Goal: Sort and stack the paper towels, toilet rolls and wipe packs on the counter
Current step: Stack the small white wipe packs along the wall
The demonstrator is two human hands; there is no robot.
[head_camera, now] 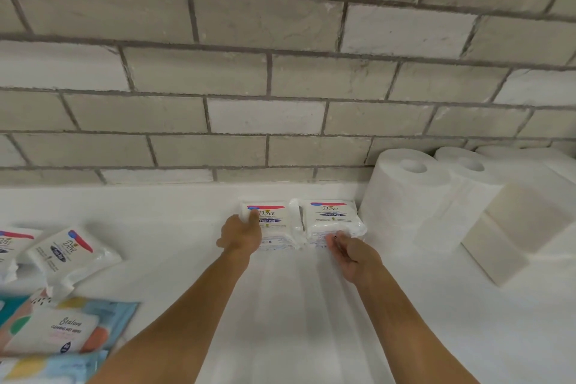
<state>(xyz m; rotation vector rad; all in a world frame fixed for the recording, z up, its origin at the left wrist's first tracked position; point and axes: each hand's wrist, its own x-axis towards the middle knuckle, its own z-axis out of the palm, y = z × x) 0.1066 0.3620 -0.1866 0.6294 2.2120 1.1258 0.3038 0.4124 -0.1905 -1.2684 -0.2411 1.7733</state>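
Two white Dove wipe packs lie side by side at the back of the white counter (pixel 286 305), against the brick wall. My left hand (pixel 241 235) grips the left edge of the left pack (pixel 274 224), thumb on its top. My right hand (pixel 349 251) touches the front edge of the right pack (pixel 332 218) with its fingertips; I cannot see a firm grip there. Two more Dove packs (pixel 70 254) lie loose at the far left. Colourful wet-wipe packs (pixel 59 329) are piled at the bottom left. Paper towel rolls (pixel 405 196) stand upright to the right of the packs.
More white rolls (pixel 470 184) line the wall at the right, with folded white paper stacks (pixel 526 221) in front of them. The grey brick wall (pixel 280 87) closes off the back of the counter.
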